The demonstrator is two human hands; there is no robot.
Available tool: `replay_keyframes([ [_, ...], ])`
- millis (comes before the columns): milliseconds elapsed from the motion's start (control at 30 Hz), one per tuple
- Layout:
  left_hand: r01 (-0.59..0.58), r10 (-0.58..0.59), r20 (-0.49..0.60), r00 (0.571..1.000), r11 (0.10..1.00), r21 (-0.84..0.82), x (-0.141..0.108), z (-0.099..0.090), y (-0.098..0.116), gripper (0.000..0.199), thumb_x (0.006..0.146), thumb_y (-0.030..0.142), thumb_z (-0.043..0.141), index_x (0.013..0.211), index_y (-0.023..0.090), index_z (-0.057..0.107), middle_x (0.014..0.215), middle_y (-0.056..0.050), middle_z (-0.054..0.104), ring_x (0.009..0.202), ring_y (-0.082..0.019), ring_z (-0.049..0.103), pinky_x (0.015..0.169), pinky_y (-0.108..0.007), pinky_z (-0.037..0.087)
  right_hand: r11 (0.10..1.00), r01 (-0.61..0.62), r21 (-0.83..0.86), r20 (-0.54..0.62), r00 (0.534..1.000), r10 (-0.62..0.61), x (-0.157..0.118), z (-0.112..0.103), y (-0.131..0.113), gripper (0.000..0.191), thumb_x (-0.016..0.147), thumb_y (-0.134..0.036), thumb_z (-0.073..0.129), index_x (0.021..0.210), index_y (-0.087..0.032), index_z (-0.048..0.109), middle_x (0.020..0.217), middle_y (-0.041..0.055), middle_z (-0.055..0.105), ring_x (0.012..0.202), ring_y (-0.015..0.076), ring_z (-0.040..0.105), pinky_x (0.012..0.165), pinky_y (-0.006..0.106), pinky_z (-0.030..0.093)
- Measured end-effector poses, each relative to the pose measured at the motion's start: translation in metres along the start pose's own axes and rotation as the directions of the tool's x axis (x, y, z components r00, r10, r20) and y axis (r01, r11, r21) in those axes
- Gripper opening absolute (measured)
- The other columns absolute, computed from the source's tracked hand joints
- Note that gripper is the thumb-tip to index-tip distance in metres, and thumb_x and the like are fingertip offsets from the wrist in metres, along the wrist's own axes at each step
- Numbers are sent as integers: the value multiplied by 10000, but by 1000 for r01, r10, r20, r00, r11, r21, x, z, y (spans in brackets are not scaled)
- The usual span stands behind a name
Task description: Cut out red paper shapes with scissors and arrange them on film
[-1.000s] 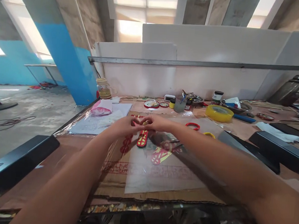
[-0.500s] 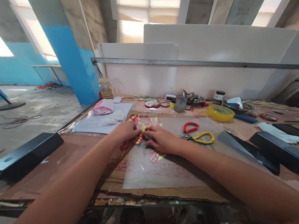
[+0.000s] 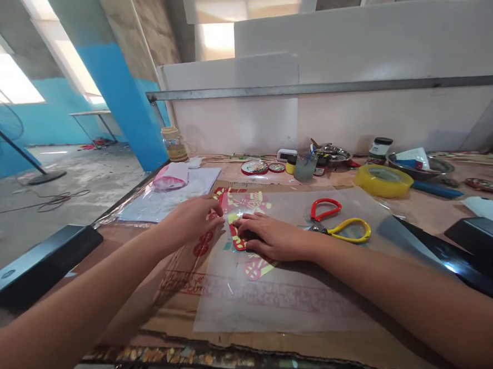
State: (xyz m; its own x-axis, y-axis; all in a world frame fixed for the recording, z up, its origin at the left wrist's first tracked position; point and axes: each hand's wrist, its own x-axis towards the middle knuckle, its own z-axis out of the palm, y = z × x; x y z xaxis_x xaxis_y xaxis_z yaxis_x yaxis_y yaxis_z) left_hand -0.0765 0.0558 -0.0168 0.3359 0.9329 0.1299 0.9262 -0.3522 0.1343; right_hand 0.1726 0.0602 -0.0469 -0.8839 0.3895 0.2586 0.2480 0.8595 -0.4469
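The right hand (image 3: 264, 233) lies palm down, fingers slightly bent over a red-and-yellow cut piece (image 3: 238, 242); whether they pinch it or only press, I cannot tell. The left hand (image 3: 198, 215), just to the left, is loosely curled with thumb and forefinger apart and nothing visible in its grasp. The piece appears to lie on the left part of a translucent sheet (image 3: 238, 315), over cardboard (image 3: 166, 324) on the bench. It looks light, thin and fairly stiff, likely to slide on the smooth sheet; its rounded near end or side edges seem the best hold. Scissors (image 3: 318, 227) lie to the right.
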Motion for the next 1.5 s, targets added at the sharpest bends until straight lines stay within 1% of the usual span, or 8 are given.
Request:
replay_keyframes([
  [100, -154, 144, -120, 982, 985, -82, -6, 12, 3, 322, 902, 471, 569, 1067, 231, 704, 1158, -84, 693, 1098, -280, 624, 961, -403, 454, 1000, -20, -10, -3, 1000, 20, 1, 2, 2, 230, 979, -283, 522, 1155, -166, 616, 1122, 127, 646, 1033, 250, 581, 946, 417, 471],
  [233, -325, 322, -46, 945, 928, -184, -11, 24, 6, 331, 954, 468, 519, 1127, 270, 720, 1241, -62, 672, 1172, -250, 591, 1013, -382, 444, 999, 11, -34, -17, 1000, -11, 0, 6, 9, 332, 990, -307, 508, 1276, -165, 598, 1283, 153, 604, 1204, 269, 541, 1059, 442, 408],
  [533, -277, 270, -67, 960, 952, -129, -10, 27, 3, 348, 955, 494, 502, 1067, 259, 733, 1150, -51, 718, 1149, -255, 602, 1003, -383, 444, 980, -109, -164, -88, 992, 95, 1, 9, 0, 329, 950, -359, 584, 1199, -158, 657, 1167, 156, 616, 1064, 283, 579, 950, 443, 465],
  [667, -221, 217, -48, 975, 968, -117, -9, 24, -1, 334, 937, 492, 515, 1007, 248, 731, 1089, -59, 727, 1055, -255, 638, 931, -381, 469, 980, -183, -79, -24, 983, 182, 2, 4, -22, 370, 822, -482, 736, 1058, -203, 679, 1066, 105, 613, 1005, 274, 571, 866, 392, 480],
  [900, -188, 189, -55, 980, 982, 14, -9, 16, -9, 294, 860, 516, 627, 839, 240, 727, 874, -51, 717, 876, -257, 657, 846, -380, 468, 931, -355, 81, 72, 934, 350, 5, 2, -27, 207, 821, -319, 747, 971, -202, 665, 899, 31, 664, 755, 172, 596, 634, 264, 435],
  [1033, -338, 323, -106, 941, 921, -192, -15, 15, 5, 240, 891, 445, 609, 961, 269, 757, 1064, -46, 726, 1017, -249, 651, 955, -381, 463, 939, -319, 131, 85, 947, 310, 5, -1, -18, 146, 920, -295, 604, 930, -185, 700, 866, 38, 711, 742, 166, 622, 634, 258, 424],
  [1200, -331, 424, 83, 902, 803, -496, -21, 15, 22, 218, 929, 378, 584, 947, 310, 790, 1085, -16, 728, 1011, -208, 668, 943, -313, 499, 920, -324, 221, 151, 943, 295, 2, -2, -16, 157, 864, -353, 677, 902, -201, 674, 794, -1, 673, 684, 145, 590, 582, 234, 411],
  [1500, -383, 474, 80, 877, 789, -480, -20, 16, 21, 188, 815, 420, 742, 944, 286, 771, 1099, -18, 687, 1044, -219, 644, 945, -312, 492, 934, -295, 203, 221, 943, 250, 1, -12, -15, 228, 800, -344, 747, 932, -188, 644, 768, -28, 573, 665, 123, 514, 556, 225, 371],
])
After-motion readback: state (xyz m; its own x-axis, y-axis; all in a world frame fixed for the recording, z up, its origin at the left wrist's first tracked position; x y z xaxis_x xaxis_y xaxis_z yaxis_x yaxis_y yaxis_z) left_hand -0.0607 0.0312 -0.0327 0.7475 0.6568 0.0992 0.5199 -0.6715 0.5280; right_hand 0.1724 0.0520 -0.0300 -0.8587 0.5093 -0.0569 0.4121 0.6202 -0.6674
